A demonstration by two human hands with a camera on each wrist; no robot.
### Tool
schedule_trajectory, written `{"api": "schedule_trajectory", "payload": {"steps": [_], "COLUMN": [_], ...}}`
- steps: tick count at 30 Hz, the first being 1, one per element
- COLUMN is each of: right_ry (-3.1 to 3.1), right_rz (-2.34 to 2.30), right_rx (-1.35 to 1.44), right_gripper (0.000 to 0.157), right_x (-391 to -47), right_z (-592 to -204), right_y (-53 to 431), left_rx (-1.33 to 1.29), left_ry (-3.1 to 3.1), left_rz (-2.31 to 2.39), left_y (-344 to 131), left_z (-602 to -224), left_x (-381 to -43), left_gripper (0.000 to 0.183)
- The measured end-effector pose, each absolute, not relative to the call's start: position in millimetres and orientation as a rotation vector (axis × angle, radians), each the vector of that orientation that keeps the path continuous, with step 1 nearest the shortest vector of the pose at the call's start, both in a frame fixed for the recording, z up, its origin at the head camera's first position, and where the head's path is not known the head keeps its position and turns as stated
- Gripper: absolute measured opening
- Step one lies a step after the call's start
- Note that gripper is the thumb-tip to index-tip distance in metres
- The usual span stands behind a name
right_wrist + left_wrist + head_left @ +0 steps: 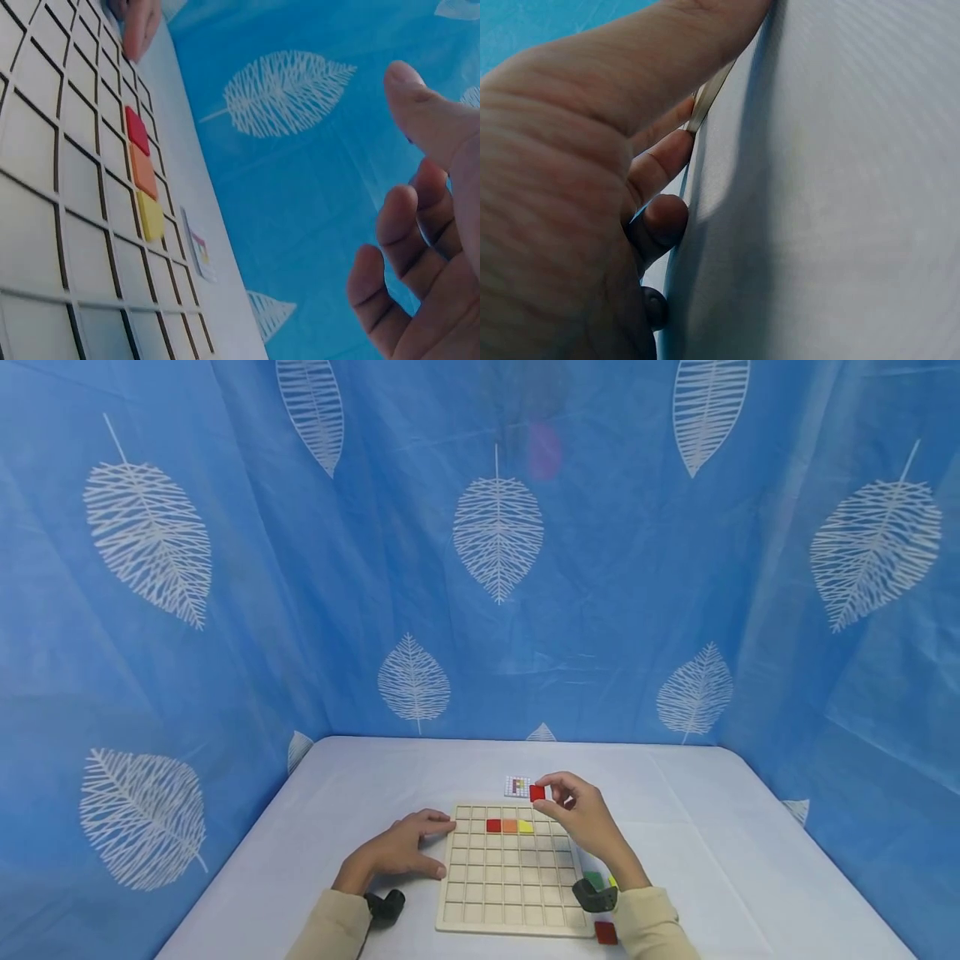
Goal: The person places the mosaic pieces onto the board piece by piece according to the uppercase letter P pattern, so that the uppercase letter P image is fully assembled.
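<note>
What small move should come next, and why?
Probably lower the held red tile into the bare cell right of the yellow tile on the board: the right grip pinches it clear of the board, with the left grip at the left edge. The card looks too small to confirm that cell.

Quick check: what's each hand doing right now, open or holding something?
Left hand: open, touching the board at its left edge.
Right hand: closed, pinching a red tile.

I see creased blue cloth [600,627] with white leaves [498,539] hanging left, right and far, around a pale table [720,835].
</note>
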State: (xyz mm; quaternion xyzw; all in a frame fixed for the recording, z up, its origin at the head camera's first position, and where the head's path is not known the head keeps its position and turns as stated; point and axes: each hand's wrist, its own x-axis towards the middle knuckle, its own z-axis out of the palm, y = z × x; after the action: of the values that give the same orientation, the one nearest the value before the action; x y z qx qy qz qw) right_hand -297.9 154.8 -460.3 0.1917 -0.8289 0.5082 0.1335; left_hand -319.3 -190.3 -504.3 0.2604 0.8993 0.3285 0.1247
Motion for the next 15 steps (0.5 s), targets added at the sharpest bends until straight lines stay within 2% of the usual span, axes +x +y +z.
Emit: {"api": "schedule_trajectory", "payload": {"steps": [15], "right_ry": [-2.399], "right_rz": [1.587], "right_rx": [0.405], "right_gripper": [0.025], "right_x": [-306], "right_z": [-479], "right_y": [111], "left_rx": [0.771], "left_ry": [2.621], "left_rz": [0.964], "left_y": [-191], "left_z": [-503], "left_x": [-319], "left_gripper": [0.083]}}
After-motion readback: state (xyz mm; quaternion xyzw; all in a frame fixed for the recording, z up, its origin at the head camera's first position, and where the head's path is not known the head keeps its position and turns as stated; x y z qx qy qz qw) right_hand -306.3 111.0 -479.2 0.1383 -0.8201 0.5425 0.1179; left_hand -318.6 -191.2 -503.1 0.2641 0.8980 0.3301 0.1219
